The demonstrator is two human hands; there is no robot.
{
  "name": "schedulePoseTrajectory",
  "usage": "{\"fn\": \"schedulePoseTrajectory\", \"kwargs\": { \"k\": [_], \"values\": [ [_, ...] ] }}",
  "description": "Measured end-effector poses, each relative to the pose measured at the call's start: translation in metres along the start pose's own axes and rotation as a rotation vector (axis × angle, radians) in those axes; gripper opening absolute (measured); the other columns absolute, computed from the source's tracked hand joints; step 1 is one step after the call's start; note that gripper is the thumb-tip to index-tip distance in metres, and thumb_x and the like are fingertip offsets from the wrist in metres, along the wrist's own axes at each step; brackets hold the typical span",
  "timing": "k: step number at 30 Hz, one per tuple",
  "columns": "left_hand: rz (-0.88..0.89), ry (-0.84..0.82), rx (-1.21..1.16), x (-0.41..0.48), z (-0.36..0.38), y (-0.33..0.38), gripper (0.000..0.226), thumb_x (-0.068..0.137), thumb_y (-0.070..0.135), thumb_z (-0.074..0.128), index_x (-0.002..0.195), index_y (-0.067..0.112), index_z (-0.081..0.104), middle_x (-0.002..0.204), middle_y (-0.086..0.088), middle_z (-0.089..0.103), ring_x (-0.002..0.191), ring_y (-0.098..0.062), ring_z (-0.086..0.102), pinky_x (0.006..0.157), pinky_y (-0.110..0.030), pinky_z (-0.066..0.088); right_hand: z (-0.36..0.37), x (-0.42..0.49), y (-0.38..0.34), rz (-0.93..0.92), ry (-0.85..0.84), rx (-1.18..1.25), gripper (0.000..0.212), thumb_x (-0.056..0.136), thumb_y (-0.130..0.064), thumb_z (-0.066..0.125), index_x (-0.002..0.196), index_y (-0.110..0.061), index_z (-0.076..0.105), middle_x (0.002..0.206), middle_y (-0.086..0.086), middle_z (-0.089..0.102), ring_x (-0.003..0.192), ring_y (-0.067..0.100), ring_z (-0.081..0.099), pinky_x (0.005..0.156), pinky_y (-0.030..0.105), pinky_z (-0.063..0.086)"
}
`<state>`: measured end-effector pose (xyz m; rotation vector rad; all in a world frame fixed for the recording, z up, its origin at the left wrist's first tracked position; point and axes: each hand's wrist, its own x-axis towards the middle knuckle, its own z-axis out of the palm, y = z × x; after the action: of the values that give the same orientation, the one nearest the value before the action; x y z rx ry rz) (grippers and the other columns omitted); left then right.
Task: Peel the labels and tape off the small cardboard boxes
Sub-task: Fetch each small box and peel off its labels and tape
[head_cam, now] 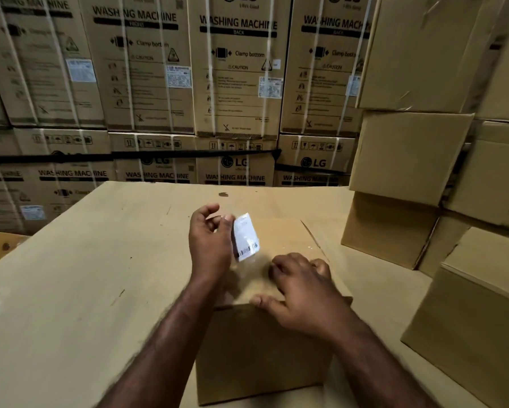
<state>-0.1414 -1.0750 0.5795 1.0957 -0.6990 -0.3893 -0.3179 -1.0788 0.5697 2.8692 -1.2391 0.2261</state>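
A small brown cardboard box [265, 348] stands on a wide cardboard surface in front of me. My left hand [210, 242] is raised above the box's top and pinches a white label [245, 237] with a barcode, lifted clear of the cardboard. My right hand [300, 287] rests on the box's top near its front edge, fingers curled, thumb along the edge. A glossy strip of clear tape [309, 245] shows on the box top beyond that hand.
The box sits on a large flat cardboard surface [85, 275]. Plain cardboard boxes [409, 154] are stacked at the right, another [477, 331] close at the front right. Printed washing-machine cartons [235, 83] form a wall behind.
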Motion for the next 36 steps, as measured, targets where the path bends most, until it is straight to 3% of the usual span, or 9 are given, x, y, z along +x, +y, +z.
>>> {"fn": "schedulePoseTrajectory", "kwargs": {
  "k": [3,7,11,14,16,22,25,29,36],
  "values": [
    [-0.132,-0.014,-0.047,0.003,-0.001,-0.007,0.023,0.096,0.012,0.065,0.115,0.021,0.055,0.095,-0.01,0.06,0.081,-0.017,0.061,0.065,-0.026,0.051,-0.001,0.023,-0.002,-0.05,-0.155,0.025,0.11,0.066,-0.094,0.017,0.152,-0.027,0.031,0.16,-0.004,0.023,0.148,0.014,0.013,0.118,0.059,0.001],
    [-0.183,0.004,-0.051,0.007,-0.004,-0.008,0.024,0.097,0.013,0.064,0.118,0.021,0.055,0.096,-0.009,0.062,0.079,-0.018,0.064,0.063,-0.029,0.053,-0.002,0.032,-0.004,-0.068,-0.238,0.12,0.113,0.07,-0.095,0.033,0.158,-0.03,0.007,0.167,-0.005,0.002,0.153,0.013,0.001,0.12,0.057,-0.001],
    [-0.277,0.042,-0.109,0.009,-0.008,-0.012,0.023,0.097,0.013,0.064,0.115,0.022,0.055,0.1,-0.013,0.063,0.077,-0.023,0.065,0.072,-0.045,0.056,-0.01,-0.003,0.002,-0.103,-0.182,0.15,0.108,0.07,-0.093,0.016,0.156,-0.029,0.023,0.164,-0.012,0.017,0.151,0.007,0.01,0.124,0.042,0.003],
    [-0.301,0.003,-0.068,0.008,-0.007,-0.012,0.025,0.097,0.013,0.064,0.12,0.02,0.056,0.101,-0.013,0.065,0.074,-0.02,0.065,0.067,-0.039,0.055,-0.009,0.006,0.019,-0.044,-0.113,0.321,0.07,0.095,-0.07,0.02,0.149,-0.031,0.043,0.157,-0.015,0.035,0.145,0.002,0.027,0.123,0.039,0.011],
    [-0.314,-0.033,-0.046,0.009,-0.004,-0.011,0.024,0.097,0.014,0.065,0.119,0.019,0.057,0.101,-0.013,0.065,0.073,-0.019,0.065,0.067,-0.036,0.053,-0.006,0.029,0.024,-0.031,-0.138,0.315,0.051,0.104,-0.05,0.026,0.15,-0.032,0.041,0.158,-0.016,0.032,0.146,0.006,0.027,0.122,0.04,0.014],
    [-0.3,-0.044,0.012,0.014,0.001,-0.015,0.022,0.096,0.011,0.065,0.115,0.018,0.058,0.085,-0.006,0.06,0.067,-0.017,0.063,0.061,-0.033,0.054,0.009,0.093,0.015,-0.004,-0.215,0.099,0.061,0.102,-0.049,0.031,0.157,-0.027,0.015,0.166,-0.007,0.011,0.152,0.015,0.009,0.117,0.062,0.005],
    [-0.262,-0.004,0.034,0.018,0.002,-0.02,0.02,0.096,0.011,0.064,0.112,0.02,0.058,0.084,-0.004,0.06,0.072,-0.022,0.063,0.069,-0.041,0.056,0.004,0.08,0.002,0.007,-0.188,0.091,0.06,0.102,-0.045,0.034,0.157,-0.024,0.02,0.165,-0.002,0.018,0.152,0.017,0.015,0.12,0.058,0.005],
    [-0.23,-0.007,0.061,0.018,0.0,-0.024,0.019,0.096,0.014,0.063,0.113,0.021,0.057,0.084,-0.003,0.062,0.073,-0.02,0.063,0.064,-0.034,0.052,-0.009,0.019,-0.008,-0.107,-0.18,0.099,0.05,0.105,-0.047,0.023,0.152,-0.032,0.033,0.159,-0.007,0.031,0.147,0.013,0.026,0.122,0.052,0.005],
    [-0.266,-0.032,0.051,0.016,0.001,-0.019,0.021,0.096,0.012,0.065,0.114,0.019,0.058,0.085,-0.004,0.061,0.067,-0.017,0.061,0.058,-0.029,0.048,-0.007,0.063,0.007,0.016,-0.16,0.055,0.051,0.103,-0.041,0.032,0.152,-0.031,0.029,0.16,-0.007,0.031,0.148,0.014,0.024,0.119,0.062,0.004]
  ]
}}
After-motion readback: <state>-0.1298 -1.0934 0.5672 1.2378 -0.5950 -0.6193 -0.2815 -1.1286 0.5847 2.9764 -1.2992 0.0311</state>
